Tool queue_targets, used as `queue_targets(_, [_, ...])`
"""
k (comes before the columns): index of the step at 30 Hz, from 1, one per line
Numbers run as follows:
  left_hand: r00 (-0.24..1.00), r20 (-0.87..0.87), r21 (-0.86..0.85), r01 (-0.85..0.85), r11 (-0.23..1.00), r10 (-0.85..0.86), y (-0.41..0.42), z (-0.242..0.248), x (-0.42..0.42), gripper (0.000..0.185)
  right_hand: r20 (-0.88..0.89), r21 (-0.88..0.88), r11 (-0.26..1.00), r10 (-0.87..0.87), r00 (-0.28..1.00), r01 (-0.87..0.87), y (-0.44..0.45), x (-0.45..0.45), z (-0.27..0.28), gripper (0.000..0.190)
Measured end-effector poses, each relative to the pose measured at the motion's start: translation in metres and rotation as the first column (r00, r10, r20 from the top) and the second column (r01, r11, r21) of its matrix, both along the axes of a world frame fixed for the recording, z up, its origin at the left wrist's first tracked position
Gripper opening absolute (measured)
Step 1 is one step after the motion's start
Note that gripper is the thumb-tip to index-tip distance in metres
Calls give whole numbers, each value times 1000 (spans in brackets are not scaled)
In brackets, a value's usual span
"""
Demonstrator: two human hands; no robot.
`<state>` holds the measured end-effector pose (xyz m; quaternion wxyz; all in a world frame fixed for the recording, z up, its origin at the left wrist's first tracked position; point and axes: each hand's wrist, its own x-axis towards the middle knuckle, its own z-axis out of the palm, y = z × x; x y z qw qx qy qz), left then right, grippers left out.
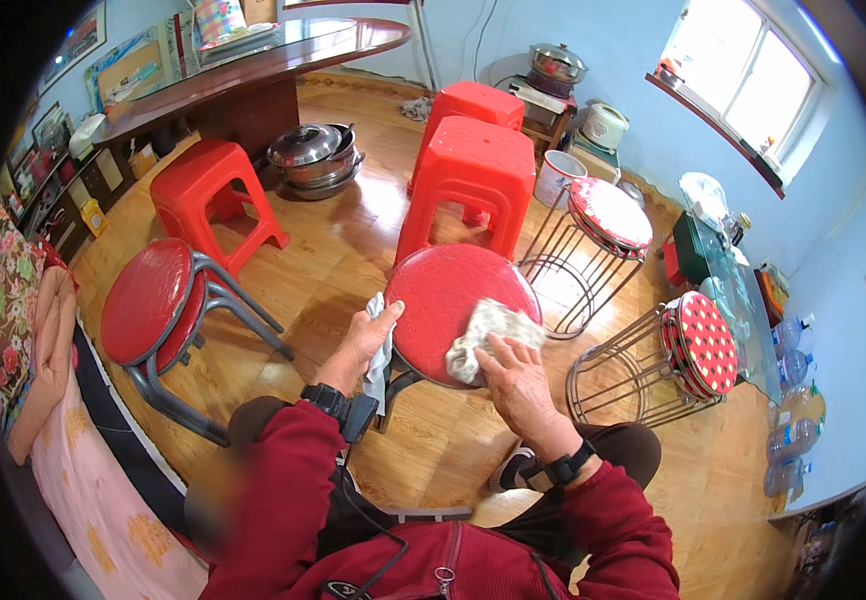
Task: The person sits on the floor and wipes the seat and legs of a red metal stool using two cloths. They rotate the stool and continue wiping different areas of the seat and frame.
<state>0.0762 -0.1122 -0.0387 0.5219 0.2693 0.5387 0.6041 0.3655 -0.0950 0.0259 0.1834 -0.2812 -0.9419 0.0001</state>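
Observation:
Right in front of me stands a round stool with a cracked red padded seat [448, 300] and a dark metal frame. My right hand [519, 379] lies over a crumpled patterned cloth [489, 337] on the near right part of the seat; the cloth is slightly blurred. At the seat's left edge, my left hand [361, 345] holds a pale blue cloth [379, 375], which hangs down beside the stool. The thumb points up toward the rim, and the other fingers are partly hidden.
Red plastic stools [470, 165] stand just beyond, another [204, 187] farther left. Stacked padded stools [151, 304] are left; wire-framed stools [605, 217] with a checked one [703, 337] stand right. Steel pots [313, 157] sit by a table [253, 82]. A bed [87, 480] borders the left.

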Motion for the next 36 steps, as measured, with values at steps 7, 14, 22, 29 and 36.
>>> queue_targets(7, [999, -41, -72, -7, 997, 4, 3, -10, -4, 51, 67, -134, 991, -11, 998, 20, 97, -45, -3, 45])
queue_targets(14, [998, -64, -131, -29, 991, 20, 1, -8, -3, 53, 153, -125, 991, -32, 988, 52, 149, -140, -2, 39])
queue_targets(22, [943, 197, -318, -199, 927, 270, 7, -24, -7, 75, 50, -145, 918, 379, 924, -368, 39, -105, 9, 51])
queue_targets(29, [968, 160, -210, -157, 965, 192, -2, 1, 4, 86, 86, -101, 926, 372, 924, -364, 54, -101, 9, 54])
queue_targets(36, [998, -42, -141, -49, 989, 43, -10, 15, 7, 67, 209, -10, 999, 53, 977, -52, 155, -140, -8, 46])
